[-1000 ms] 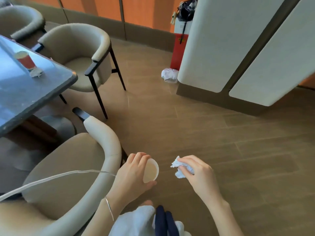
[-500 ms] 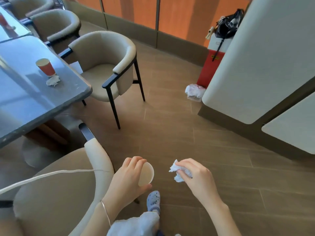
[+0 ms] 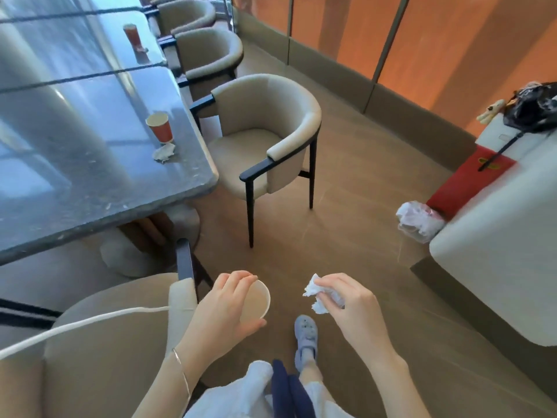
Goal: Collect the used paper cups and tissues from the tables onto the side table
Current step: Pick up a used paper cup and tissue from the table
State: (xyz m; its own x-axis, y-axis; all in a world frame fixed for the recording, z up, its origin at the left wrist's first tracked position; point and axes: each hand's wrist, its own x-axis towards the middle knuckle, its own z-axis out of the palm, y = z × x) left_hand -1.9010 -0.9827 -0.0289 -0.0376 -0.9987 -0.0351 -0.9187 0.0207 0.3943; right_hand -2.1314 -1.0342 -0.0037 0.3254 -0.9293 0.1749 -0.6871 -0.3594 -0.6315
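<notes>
Along nine to eleven o'clock runs the long grey table [image 3: 90, 182], and two red paper cups stand upright on it: the far cup [image 3: 131, 33] toward eleven and the near cup [image 3: 159, 128] toward ten. The table tissue [image 3: 164, 152], a crumpled white one, lies just beside the near cup. A pale scrap at the far cup's foot may be a second, but it is too small to tell. Four beige armchairs [image 3: 265, 131] line the table's edge from seven up to twelve o'clock. Near six o'clock the left hand [image 3: 223, 309] has fingers and thumb wrapped round the held cup [image 3: 256, 301], a third paper cup tipped so that its mouth shows. Just right of it, and apart from it, the right hand [image 3: 355, 309] pinches the held tissue [image 3: 316, 294], a crumpled white wad. At two o'clock a plastic bag [image 3: 417, 220] lies on the floor against the white counter [image 3: 497, 236]. By my reckoning the job is early. One cup and one tissue are picked up but not set down, and which surface is the side table I cannot tell. Two cups and at least one tissue are left to collect.
</notes>
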